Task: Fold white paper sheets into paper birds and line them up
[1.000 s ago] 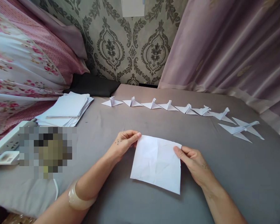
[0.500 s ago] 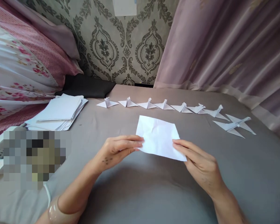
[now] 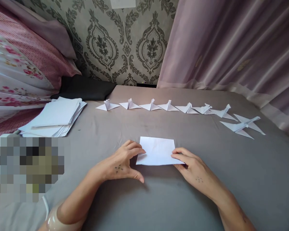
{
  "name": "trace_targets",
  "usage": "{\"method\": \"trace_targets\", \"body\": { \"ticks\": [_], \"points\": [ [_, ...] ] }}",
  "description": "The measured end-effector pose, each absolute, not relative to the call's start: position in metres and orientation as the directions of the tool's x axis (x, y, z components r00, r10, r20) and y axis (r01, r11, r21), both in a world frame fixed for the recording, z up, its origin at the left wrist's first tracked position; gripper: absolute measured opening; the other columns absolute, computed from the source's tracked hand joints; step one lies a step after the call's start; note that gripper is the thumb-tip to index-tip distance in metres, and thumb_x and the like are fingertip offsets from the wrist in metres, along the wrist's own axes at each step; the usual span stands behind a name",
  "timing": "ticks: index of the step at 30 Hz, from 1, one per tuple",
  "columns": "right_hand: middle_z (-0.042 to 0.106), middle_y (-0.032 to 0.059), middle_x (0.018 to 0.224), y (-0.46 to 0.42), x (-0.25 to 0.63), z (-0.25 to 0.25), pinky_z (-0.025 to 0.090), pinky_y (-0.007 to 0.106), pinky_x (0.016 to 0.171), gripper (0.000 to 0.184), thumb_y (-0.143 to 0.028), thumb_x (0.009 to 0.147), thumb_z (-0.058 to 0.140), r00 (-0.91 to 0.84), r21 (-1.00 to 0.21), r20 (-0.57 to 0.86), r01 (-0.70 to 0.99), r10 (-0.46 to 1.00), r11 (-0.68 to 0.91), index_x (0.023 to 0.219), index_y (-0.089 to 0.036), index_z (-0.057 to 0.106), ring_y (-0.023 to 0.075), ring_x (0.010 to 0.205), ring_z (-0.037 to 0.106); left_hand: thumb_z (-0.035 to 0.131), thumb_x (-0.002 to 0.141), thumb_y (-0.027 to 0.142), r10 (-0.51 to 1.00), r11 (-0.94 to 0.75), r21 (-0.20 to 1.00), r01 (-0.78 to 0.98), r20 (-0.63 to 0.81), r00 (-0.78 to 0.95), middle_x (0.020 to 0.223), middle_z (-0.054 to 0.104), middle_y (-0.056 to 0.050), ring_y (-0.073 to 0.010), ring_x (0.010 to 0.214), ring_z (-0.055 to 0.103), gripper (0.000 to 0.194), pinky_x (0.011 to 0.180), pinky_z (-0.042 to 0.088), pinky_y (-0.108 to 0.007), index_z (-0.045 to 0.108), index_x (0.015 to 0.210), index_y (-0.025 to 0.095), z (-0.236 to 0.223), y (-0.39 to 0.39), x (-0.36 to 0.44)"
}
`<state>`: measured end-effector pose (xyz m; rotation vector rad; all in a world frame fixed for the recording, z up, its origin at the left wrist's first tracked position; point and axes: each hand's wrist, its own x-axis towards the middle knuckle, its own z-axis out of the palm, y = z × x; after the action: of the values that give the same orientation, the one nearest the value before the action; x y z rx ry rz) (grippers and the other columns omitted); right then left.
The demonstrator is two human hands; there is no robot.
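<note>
A white sheet of paper with faint creases lies low over the grey cloth in front of me. My left hand rests its fingertips on the sheet's left edge, its thumb spread away toward me. At the lower right corner, my right hand pinches the paper, fingers on top and the thumb partly hidden beneath. Beyond the sheet stands a row of folded white paper cranes. One flatter paper crane with spread wings lies at the row's right end.
A stack of white paper sits at the left, before a black folded item. Nearer on that side are a blurred-out patch and a white cable. Pink curtains and patterned wallpaper border the grey surface.
The sheet has come down closer to the cloth and looks flatter. My left thumb has opened away from the paper, while my right hand keeps its pinch. The view has shifted slightly.
</note>
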<state>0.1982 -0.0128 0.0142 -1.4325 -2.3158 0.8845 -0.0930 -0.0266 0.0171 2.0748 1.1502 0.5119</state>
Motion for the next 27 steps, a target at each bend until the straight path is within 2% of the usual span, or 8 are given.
{"method": "trace_targets", "body": {
  "ticks": [2, 4, 6, 10, 16, 22, 27],
  "points": [
    [0.063, 0.0025, 0.109, -0.011, 0.195, 0.011, 0.046, 0.029, 0.06, 0.025, -0.034, 0.092, 0.044, -0.41, -0.629, -0.098, 0.732, 0.907, 0.263, 0.088, -0.029, 0.069, 0.012, 0.059, 0.054, 0.07, 0.075, 0.051, 0.873, -0.358, 0.708, 0.609, 0.022, 0.488, 0.114, 0.059, -0.01, -0.0259, 0.105, 0.048, 0.048, 0.089, 0.044, -0.036, 0.064, 0.114, 0.024, 0.008, -0.026, -0.092],
    [0.062, 0.0019, 0.107, -0.009, 0.192, 0.008, 0.043, 0.028, 0.056, 0.032, -0.043, 0.093, 0.043, -0.332, -0.633, -0.126, 0.752, 0.935, 0.182, 0.079, -0.027, 0.067, 0.01, 0.053, 0.05, 0.055, 0.09, 0.041, 0.909, -0.327, 0.688, 0.648, 0.042, 0.415, 0.109, 0.059, -0.01, -0.024, 0.102, 0.048, 0.024, 0.088, 0.043, -0.035, 0.068, 0.096, 0.021, 0.002, -0.024, -0.087],
    [0.061, 0.002, 0.105, -0.007, 0.189, 0.004, 0.042, 0.028, 0.055, 0.039, -0.048, 0.093, 0.041, -0.256, -0.641, -0.133, 0.759, 0.958, 0.114, 0.071, -0.024, 0.064, 0.0093, 0.053, 0.049, 0.043, 0.095, 0.035, 0.948, -0.259, 0.677, 0.689, 0.041, 0.316, 0.103, 0.059, -0.01, -0.0232, 0.097, 0.049, 0.033, 0.086, 0.043, -0.035, 0.066, 0.077, 0.019, -0.001, -0.022, -0.08],
    [0.06, 0.0039, 0.1, -0.005, 0.183, -0.004, 0.041, 0.028, 0.059, 0.047, -0.051, 0.092, 0.04, -0.138, -0.638, -0.075, 0.767, 0.988, 0.059, 0.06, -0.021, 0.055, 0.0105, 0.059, 0.052, 0.04, 0.095, 0.036, 0.986, -0.128, 0.674, 0.727, 0.011, 0.164, 0.095, 0.058, -0.009, -0.0227, 0.089, 0.049, 0.041, 0.081, 0.042, -0.037, 0.058, 0.062, 0.017, -0.003, -0.02, -0.068],
    [0.06, 0.0042, 0.094, -0.001, 0.175, -0.012, 0.041, 0.029, 0.062, 0.039, -0.048, 0.088, 0.049, -0.022, -0.602, -0.052, 0.799, 0.998, -0.014, 0.06, -0.021, 0.056, 0.0126, 0.063, 0.055, 0.049, 0.089, 0.035, 0.999, -0.042, 0.659, 0.751, 0.012, 0.045, 0.094, 0.059, -0.009, -0.0244, 0.09, 0.049, 0.034, 0.082, 0.041, -0.039, 0.061, 0.063, 0.017, -0.008, -0.015, -0.061],
    [0.059, 0.002, 0.092, 0.003, 0.174, -0.013, 0.041, 0.028, 0.059, 0.036, -0.047, 0.085, 0.053, 0.014, -0.577, -0.085, 0.815, 0.996, -0.061, 0.06, -0.021, 0.053, 0.0113, 0.061, 0.055, 0.055, 0.084, 0.031, 0.995, 0.073, 0.644, 0.761, -0.097, -0.014, 0.091, 0.057, -0.008, -0.0242, 0.089, 0.047, 0.03, 0.081, 0.042, -0.039, 0.056, 0.057, 0.016, 0.0, -0.009, -0.057],
    [0.059, 0.0, 0.095, 0.003, 0.177, -0.011, 0.041, 0.026, 0.057, 0.036, -0.047, 0.085, 0.052, 0.023, -0.582, -0.171, 0.804, 0.985, -0.12, 0.06, -0.02, 0.054, 0.0094, 0.059, 0.054, 0.056, 0.083, 0.03, 0.987, 0.119, 0.657, 0.744, -0.16, -0.016, 0.092, 0.057, -0.007, -0.0239, 0.092, 0.048, 0.028, 0.081, 0.043, -0.038, 0.056, 0.058, 0.016, 0.006, -0.008, -0.057]
  ]
}}
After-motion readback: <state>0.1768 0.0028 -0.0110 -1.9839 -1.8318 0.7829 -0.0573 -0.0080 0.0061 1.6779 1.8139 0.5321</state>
